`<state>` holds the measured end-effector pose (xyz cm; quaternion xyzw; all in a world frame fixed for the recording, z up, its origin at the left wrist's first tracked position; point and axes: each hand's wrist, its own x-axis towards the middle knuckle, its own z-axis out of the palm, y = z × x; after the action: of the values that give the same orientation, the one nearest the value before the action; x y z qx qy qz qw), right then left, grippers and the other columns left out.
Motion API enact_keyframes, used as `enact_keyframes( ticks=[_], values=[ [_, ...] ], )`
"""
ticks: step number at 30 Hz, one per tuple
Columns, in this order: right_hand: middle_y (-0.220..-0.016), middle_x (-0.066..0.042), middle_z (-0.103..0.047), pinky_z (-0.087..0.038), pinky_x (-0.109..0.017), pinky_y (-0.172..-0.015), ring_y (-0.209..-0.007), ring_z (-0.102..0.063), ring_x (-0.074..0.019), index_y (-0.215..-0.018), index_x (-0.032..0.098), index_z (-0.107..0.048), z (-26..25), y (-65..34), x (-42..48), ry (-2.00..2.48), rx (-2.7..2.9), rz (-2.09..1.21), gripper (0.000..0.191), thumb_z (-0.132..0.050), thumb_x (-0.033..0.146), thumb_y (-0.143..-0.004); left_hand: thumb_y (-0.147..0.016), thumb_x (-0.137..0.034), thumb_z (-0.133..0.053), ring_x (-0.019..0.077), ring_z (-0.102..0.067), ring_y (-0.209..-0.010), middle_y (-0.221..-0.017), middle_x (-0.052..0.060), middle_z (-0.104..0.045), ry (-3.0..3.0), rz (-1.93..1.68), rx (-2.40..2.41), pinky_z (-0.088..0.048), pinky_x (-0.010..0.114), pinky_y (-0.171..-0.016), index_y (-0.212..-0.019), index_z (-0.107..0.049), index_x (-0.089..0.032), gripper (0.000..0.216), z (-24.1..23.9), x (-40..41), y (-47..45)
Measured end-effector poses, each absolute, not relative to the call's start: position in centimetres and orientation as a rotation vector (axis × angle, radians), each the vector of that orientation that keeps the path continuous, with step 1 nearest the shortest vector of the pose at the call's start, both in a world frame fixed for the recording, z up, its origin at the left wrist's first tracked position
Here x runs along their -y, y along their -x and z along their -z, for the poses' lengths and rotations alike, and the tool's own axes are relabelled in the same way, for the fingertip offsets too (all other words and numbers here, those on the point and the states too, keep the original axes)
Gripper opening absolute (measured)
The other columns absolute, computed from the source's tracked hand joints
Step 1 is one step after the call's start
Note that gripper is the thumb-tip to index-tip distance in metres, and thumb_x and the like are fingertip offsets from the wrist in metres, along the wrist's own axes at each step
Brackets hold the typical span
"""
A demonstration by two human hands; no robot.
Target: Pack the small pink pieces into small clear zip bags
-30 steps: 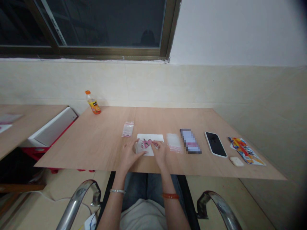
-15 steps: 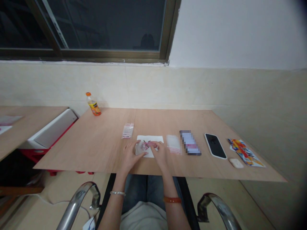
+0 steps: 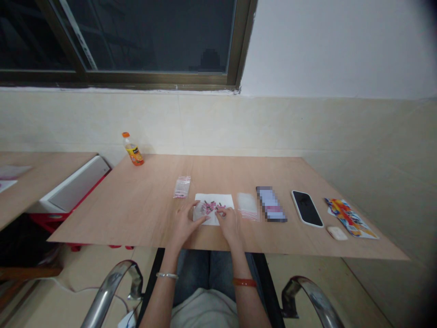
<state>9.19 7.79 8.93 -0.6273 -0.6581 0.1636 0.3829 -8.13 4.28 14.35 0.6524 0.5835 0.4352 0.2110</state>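
Observation:
On a white paper sheet (image 3: 221,202) lies a cluster of small pink pieces (image 3: 210,207) on a light wooden table (image 3: 136,205). My left hand (image 3: 184,224) is shut on a small clear plastic bag (image 3: 200,210) at the paper's left side. My right hand (image 3: 228,224) rests at the paper's lower right, its fingertips pinched together at the pink pieces. Whether those fingers hold a piece is too small to tell.
To the right lie a clear bag (image 3: 247,206), a pixelated item (image 3: 271,204), a black phone (image 3: 307,208), a small cream object (image 3: 337,233) and a colourful packet (image 3: 350,218). Another clear bag (image 3: 182,187) and a juice bottle (image 3: 133,149) stand farther back.
My right hand has drawn slightly back and to the right, uncovering more pink pieces. My left hand and the bag have barely moved.

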Motion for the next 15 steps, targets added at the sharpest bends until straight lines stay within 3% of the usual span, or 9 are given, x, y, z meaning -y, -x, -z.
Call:
enact_keyframes(
  ticks=[7, 15],
  values=[
    [-0.071, -0.003, -0.063, -0.04, -0.025, -0.057, -0.062, -0.053, -0.0146, -0.08, 0.017, -0.069, -13.1, -8.5, -7.5, 1.316, 1.356, -0.603, 0.021, -0.059, 0.036, -0.075, -0.066, -0.037, -0.071, 0.0218, -0.056, -0.107, -0.113, 0.008, -0.062, -1.705, -1.249, -1.505, -0.041, 0.04, -0.096, -0.108, -0.058, -0.02, 0.047, -14.5, -4.3, 7.8],
    [-0.07, -0.002, -0.059, -0.041, -0.026, -0.061, -0.067, -0.051, -0.0149, -0.081, 0.022, -0.071, -16.0, -7.3, -6.1, 1.162, 1.601, -0.681, 0.016, -0.062, 0.033, -0.076, -0.065, -0.028, -0.072, 0.0204, -0.057, -0.105, -0.112, 0.009, -0.062, -1.585, -1.202, -1.421, -0.042, 0.038, -0.095, -0.109, -0.058, -0.017, 0.048, -14.3, -4.2, 7.4]
  ],
)
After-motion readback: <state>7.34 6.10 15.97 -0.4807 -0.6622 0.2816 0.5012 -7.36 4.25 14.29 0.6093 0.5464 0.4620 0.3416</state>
